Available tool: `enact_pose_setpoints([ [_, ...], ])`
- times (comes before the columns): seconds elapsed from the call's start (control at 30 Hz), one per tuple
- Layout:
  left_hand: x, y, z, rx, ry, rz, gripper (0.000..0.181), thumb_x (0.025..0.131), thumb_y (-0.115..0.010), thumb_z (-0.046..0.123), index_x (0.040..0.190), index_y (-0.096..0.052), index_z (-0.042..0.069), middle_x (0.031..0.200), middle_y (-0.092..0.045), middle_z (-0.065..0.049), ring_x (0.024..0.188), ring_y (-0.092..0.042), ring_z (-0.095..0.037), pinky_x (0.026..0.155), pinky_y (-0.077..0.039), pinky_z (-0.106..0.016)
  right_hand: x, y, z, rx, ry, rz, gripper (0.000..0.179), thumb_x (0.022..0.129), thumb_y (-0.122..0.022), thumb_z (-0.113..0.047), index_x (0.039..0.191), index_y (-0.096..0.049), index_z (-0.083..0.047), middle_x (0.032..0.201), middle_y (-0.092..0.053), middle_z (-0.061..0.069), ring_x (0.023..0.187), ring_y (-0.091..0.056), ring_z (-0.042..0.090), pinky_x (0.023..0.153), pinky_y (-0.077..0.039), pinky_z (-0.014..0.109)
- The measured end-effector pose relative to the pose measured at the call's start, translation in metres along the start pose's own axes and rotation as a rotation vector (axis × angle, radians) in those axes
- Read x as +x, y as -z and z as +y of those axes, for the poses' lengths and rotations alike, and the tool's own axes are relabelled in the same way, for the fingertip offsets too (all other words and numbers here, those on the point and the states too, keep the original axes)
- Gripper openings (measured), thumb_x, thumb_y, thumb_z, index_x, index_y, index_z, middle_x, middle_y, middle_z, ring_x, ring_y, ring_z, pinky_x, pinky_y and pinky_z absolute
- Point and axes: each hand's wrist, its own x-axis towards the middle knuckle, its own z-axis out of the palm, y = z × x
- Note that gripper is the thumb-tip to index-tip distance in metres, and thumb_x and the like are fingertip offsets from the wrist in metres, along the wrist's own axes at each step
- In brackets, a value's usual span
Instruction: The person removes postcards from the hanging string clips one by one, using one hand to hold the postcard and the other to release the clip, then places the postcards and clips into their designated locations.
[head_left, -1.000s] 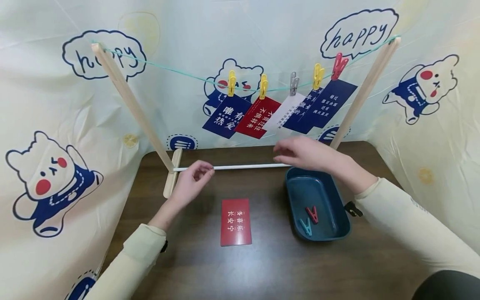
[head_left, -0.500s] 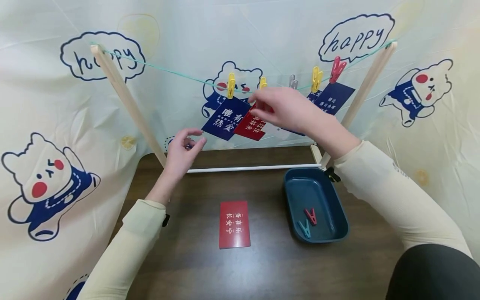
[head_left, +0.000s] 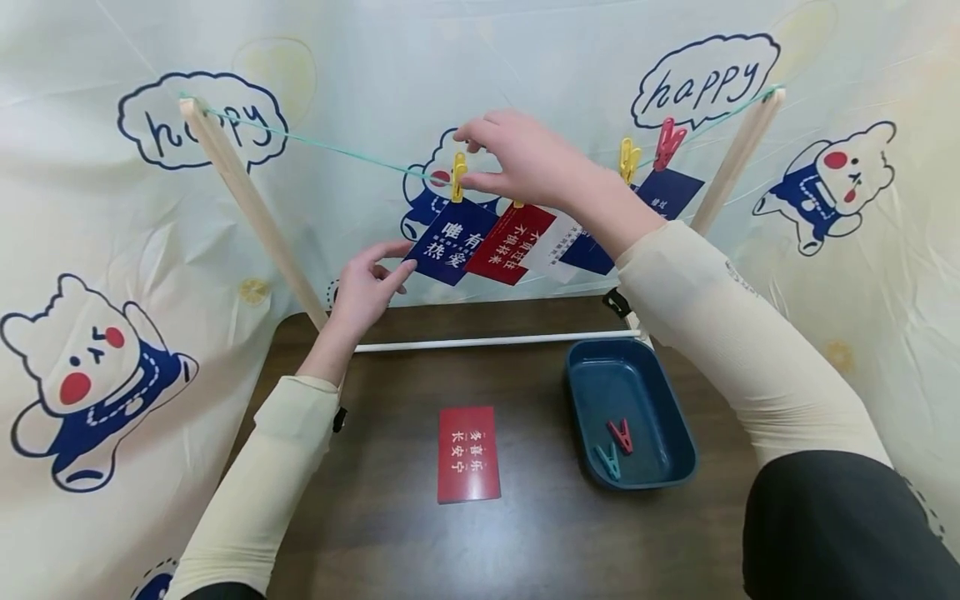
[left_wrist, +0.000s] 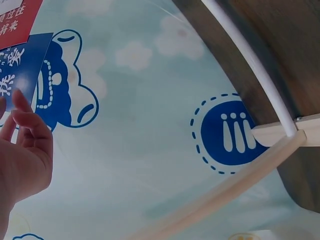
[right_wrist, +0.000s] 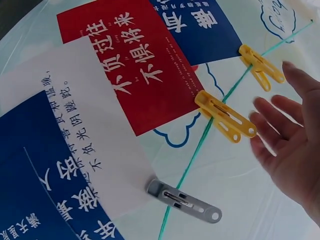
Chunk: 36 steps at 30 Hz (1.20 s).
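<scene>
A blue card with white characters (head_left: pixel 450 242) hangs by a yellow clothespin (head_left: pixel 458 177) from a thin green line. My left hand (head_left: pixel 363 287) is at the card's left corner, its thumb and index finger parted there. In the left wrist view the fingers overlap the card's edge. My right hand (head_left: pixel 517 158) is raised at that clothespin, with thumb and index finger apart on either side of it. In the right wrist view its relaxed fingers are beside a second yellow clothespin (right_wrist: pixel 225 115) that holds a red card (right_wrist: pixel 135 70).
Further right on the line hang a white card (right_wrist: pixel 75 110), a gray clothespin (right_wrist: pixel 182 201) and more blue cards. Wooden posts (head_left: pixel 251 204) hold the line. A red card (head_left: pixel 468 475) lies on the table, left of a blue tray (head_left: pixel 576 417) with a red clothespin (head_left: pixel 621 435) and a teal clothespin (head_left: pixel 608 461).
Both hands have risen from near the white rod toward the hanging cards. My right hand has moved up and left to the leftmost clothespin, my left hand up to the blue card's corner.
</scene>
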Motion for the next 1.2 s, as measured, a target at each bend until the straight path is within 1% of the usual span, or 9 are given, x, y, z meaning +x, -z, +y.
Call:
enact_pose_setpoints([
  [0.13, 0.002, -0.002, 0.001, -0.008, 0.006, 0.011, 0.036, 0.103, -0.068, 0.029, 0.135, -0.070, 0.013, 0.133, -0.069, -0.010, 0.064, -0.063, -0.009, 0.051, -0.042, -0.023, 0.007, 0.000, 0.000, 0.060, -0.039, -0.081, 0.063, 0.105, -0.060, -0.043, 0.155, -0.045, -0.007, 0.146, -0.060, 0.015, 0.143, -0.047, 0.029, 0.118, -0.040, 0.045],
  [0.2, 0.003, -0.003, 0.002, -0.020, 0.011, 0.016, 0.036, 0.103, -0.068, 0.029, 0.135, -0.070, 0.012, 0.132, -0.069, -0.011, 0.064, -0.063, -0.010, 0.050, -0.041, -0.023, 0.009, -0.001, 0.000, 0.097, -0.051, -0.101, 0.062, 0.105, -0.060, -0.042, 0.155, -0.045, -0.007, 0.145, -0.062, 0.014, 0.142, -0.049, 0.029, 0.117, -0.042, 0.044],
  [0.3, 0.004, -0.004, 0.004, -0.039, 0.023, 0.027, 0.035, 0.103, -0.069, 0.028, 0.133, -0.071, 0.011, 0.131, -0.070, -0.012, 0.063, -0.064, -0.011, 0.050, -0.040, -0.023, 0.011, -0.002, 0.001, 0.130, -0.052, -0.106, 0.058, 0.105, -0.061, -0.039, 0.153, -0.048, -0.008, 0.142, -0.064, 0.014, 0.139, -0.053, 0.029, 0.115, -0.044, 0.044],
  [0.43, 0.005, -0.006, 0.007, -0.047, 0.030, 0.041, 0.032, 0.102, -0.069, 0.027, 0.130, -0.073, 0.010, 0.128, -0.071, -0.011, 0.063, -0.063, -0.011, 0.049, -0.039, -0.023, 0.012, -0.005, 0.001, 0.133, -0.042, -0.094, 0.051, 0.107, -0.060, -0.036, 0.149, -0.053, -0.007, 0.138, -0.066, 0.014, 0.134, -0.056, 0.029, 0.114, -0.045, 0.042],
  [0.63, 0.005, -0.007, 0.009, -0.038, 0.013, 0.060, 0.026, 0.102, -0.070, 0.024, 0.122, -0.077, 0.009, 0.120, -0.074, -0.011, 0.063, -0.063, -0.012, 0.049, -0.037, -0.023, 0.012, -0.007, 0.000, 0.167, -0.042, -0.064, 0.041, 0.107, -0.060, -0.033, 0.140, -0.060, -0.008, 0.131, -0.070, 0.011, 0.127, -0.060, 0.025, 0.110, -0.047, 0.039],
  [0.87, 0.004, -0.008, 0.008, -0.056, 0.009, 0.068, 0.024, 0.102, -0.070, 0.022, 0.120, -0.078, 0.009, 0.112, -0.075, -0.012, 0.063, -0.062, -0.010, 0.050, -0.034, -0.023, 0.009, -0.009, 0.003, 0.222, -0.013, -0.033, 0.034, 0.105, -0.064, -0.029, 0.132, -0.063, -0.007, 0.123, -0.073, 0.010, 0.124, -0.061, 0.023, 0.111, -0.047, 0.040],
  [1.07, 0.002, -0.007, 0.010, -0.081, 0.014, 0.103, 0.022, 0.102, -0.070, 0.020, 0.117, -0.079, 0.006, 0.100, -0.074, -0.015, 0.061, -0.058, -0.007, 0.051, -0.040, -0.020, 0.008, -0.009, 0.005, 0.234, 0.019, -0.019, 0.028, 0.104, -0.066, -0.025, 0.124, -0.064, -0.006, 0.115, -0.073, 0.009, 0.116, -0.062, 0.021, 0.106, -0.049, 0.036],
  [1.2, 0.001, -0.006, 0.011, -0.104, 0.005, 0.120, 0.022, 0.101, -0.071, 0.019, 0.116, -0.079, 0.005, 0.099, -0.073, -0.017, 0.061, -0.058, -0.007, 0.052, -0.042, -0.019, 0.006, -0.011, 0.006, 0.216, 0.061, 0.013, 0.024, 0.104, -0.066, -0.022, 0.120, -0.065, -0.004, 0.114, -0.073, 0.009, 0.114, -0.063, 0.021, 0.106, -0.048, 0.035],
])
